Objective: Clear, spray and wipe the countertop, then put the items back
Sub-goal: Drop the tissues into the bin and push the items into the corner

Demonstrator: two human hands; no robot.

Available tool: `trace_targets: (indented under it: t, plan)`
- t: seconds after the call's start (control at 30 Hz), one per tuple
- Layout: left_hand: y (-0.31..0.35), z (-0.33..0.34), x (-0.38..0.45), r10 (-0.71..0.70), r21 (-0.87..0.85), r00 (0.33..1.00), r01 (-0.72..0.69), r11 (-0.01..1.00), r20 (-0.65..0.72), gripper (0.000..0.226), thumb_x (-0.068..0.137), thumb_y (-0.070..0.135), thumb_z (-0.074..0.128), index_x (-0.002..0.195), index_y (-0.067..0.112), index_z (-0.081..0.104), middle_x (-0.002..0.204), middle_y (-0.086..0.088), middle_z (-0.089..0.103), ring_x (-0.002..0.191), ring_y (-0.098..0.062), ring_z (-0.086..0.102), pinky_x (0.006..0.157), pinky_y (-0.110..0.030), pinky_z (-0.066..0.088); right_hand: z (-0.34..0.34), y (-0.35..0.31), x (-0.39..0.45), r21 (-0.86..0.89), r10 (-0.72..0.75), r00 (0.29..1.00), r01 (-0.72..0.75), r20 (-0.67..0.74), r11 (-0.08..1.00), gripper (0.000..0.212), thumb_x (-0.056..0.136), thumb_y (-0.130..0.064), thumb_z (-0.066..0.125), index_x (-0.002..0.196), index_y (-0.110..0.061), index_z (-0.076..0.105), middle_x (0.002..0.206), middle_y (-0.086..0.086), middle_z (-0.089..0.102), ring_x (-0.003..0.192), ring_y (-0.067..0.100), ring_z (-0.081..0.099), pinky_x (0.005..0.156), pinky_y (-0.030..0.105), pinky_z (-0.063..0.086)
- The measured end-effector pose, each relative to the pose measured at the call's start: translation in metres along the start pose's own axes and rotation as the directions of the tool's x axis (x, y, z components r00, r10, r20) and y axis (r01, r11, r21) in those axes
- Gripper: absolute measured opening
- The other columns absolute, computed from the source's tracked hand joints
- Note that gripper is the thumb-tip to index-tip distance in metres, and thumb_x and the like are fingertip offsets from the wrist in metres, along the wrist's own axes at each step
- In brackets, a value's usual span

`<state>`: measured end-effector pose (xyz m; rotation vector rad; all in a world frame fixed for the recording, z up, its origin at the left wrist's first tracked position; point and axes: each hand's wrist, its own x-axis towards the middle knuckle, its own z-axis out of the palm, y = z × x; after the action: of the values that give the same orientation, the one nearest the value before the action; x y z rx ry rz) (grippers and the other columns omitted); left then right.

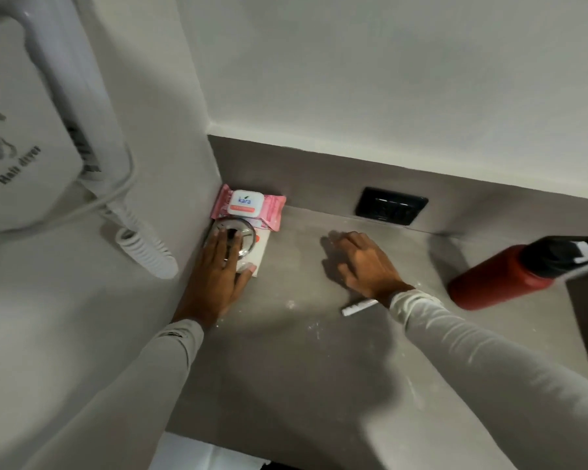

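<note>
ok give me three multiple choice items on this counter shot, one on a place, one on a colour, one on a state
1. Where does the pink soft pack of wet wipes lie?
A. in the back corner of the grey countertop
B. beside the bottle
C. at the front edge

2. What colour is the body of the black-capped metal bottle?
A. blue
B. dark red
C. white

3. How is the right hand?
A. gripping the bottle
B. pinching the small white stick
C. flat on the countertop, fingers straight

Key: 1 A, the pack sits where the two walls meet, just behind the left hand. 2 B, the body is dark red under the black cap. 3 C, the palm is down on bare surface, holding nothing.
</note>
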<state>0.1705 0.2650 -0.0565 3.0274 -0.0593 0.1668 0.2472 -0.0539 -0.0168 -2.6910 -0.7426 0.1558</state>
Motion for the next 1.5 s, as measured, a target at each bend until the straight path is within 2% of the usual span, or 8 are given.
trace_targets:
  t: [0.17,0.43,0.53,0.63,0.83,1.2,1.33,1.5]
  plan:
    - [0.045,-0.012,-0.007,0.058,-0.022,0.991,-0.062,0.998,-0.122,0.069,0.101,0.05,0.038,0.153,0.006,0.029,0.159,-0.017,0.031,0.149,-0.031,0.026,0.119,-0.045,0.026,-0.02,0.021,-0.047,-0.101,-0.095,0.977,0.116,0.191,0.988,0.042,0.078,-0.041,0.069,0.113,-0.017,0.065,0.117,0.008,0.063,0.102,0.032,0.059,0.089,0.039,0.048]
    - [0.071,-0.024,-0.022,0.106,-0.045,0.983,-0.114,0.993,-0.148,0.066,0.102,0.051,0.034,0.151,0.006,0.035,0.158,-0.017,0.034,0.147,-0.031,0.031,0.113,-0.049,0.037,0.0,0.019,-0.063,-0.135,-0.25,0.953,0.274,0.17,0.952,0.036,0.08,-0.024,0.066,0.115,-0.017,0.066,0.112,0.009,0.066,0.094,0.034,0.063,0.082,0.039,0.051]
    - [0.065,-0.03,-0.027,0.072,-0.042,0.98,-0.081,0.996,-0.184,0.065,0.102,0.05,0.037,0.15,0.007,0.036,0.157,-0.016,0.035,0.146,-0.031,0.034,0.112,-0.047,0.038,-0.004,-0.012,-0.041,0.085,0.035,0.996,-0.041,0.078,0.996,0.019,0.087,-0.027,0.066,0.105,-0.022,0.067,0.107,0.008,0.07,0.095,0.032,0.064,0.081,0.036,0.051]
    - [0.05,-0.034,-0.037,0.043,-0.01,0.979,-0.046,0.999,-0.198,0.065,0.102,0.05,0.038,0.149,0.005,0.038,0.154,-0.017,0.041,0.143,-0.033,0.039,0.112,-0.045,0.04,0.008,-0.047,0.003,0.53,0.465,0.88,-0.441,0.096,0.725,0.019,0.078,-0.027,0.082,0.078,-0.025,0.063,0.092,0.008,0.073,0.089,0.031,0.067,0.084,0.037,0.056]
    - [0.019,-0.029,-0.039,-0.072,0.058,0.992,0.079,0.995,-0.108,0.071,0.101,0.057,0.024,0.143,0.006,0.047,0.148,-0.023,0.046,0.134,-0.038,0.048,0.107,-0.051,0.043,0.039,-0.08,0.106,0.619,0.579,0.774,-0.591,0.255,0.517,0.016,0.072,-0.029,0.082,0.082,-0.019,0.074,0.093,0.011,0.076,0.091,0.03,0.072,0.086,0.037,0.06]
    - [0.006,-0.017,-0.018,-0.026,0.036,0.998,0.028,0.999,-0.057,0.064,0.099,0.051,0.041,0.143,0.005,0.046,0.149,-0.024,0.044,0.132,-0.042,0.047,0.105,-0.051,0.044,0.064,-0.067,0.159,0.656,0.529,0.847,-0.43,0.056,0.62,0.014,0.076,-0.024,0.082,0.064,-0.02,0.074,0.085,0.016,0.077,0.084,0.024,0.073,0.087,0.046,0.059]
    - [0.022,-0.019,-0.015,-0.02,0.039,0.999,0.021,0.999,-0.033,0.066,0.101,0.054,0.031,0.148,0.009,0.04,0.151,-0.021,0.042,0.137,-0.039,0.043,0.106,-0.052,0.041,0.061,-0.062,0.116,0.721,0.568,0.822,-0.379,-0.026,0.581,0.011,0.08,-0.014,0.074,0.09,-0.01,0.077,0.096,0.008,0.078,0.099,0.027,0.072,0.101,0.04,0.054]
    - [0.089,-0.016,0.004,0.043,0.04,0.999,-0.043,0.998,-0.022,0.066,0.103,0.054,0.029,0.148,0.008,0.039,0.15,-0.02,0.045,0.138,-0.037,0.044,0.112,-0.05,0.037,0.028,-0.05,0.009,0.444,0.368,0.84,-0.175,-0.398,0.879,0.023,0.089,-0.009,0.061,0.111,-0.013,0.065,0.105,0.013,0.066,0.098,0.033,0.061,0.087,0.038,0.05]
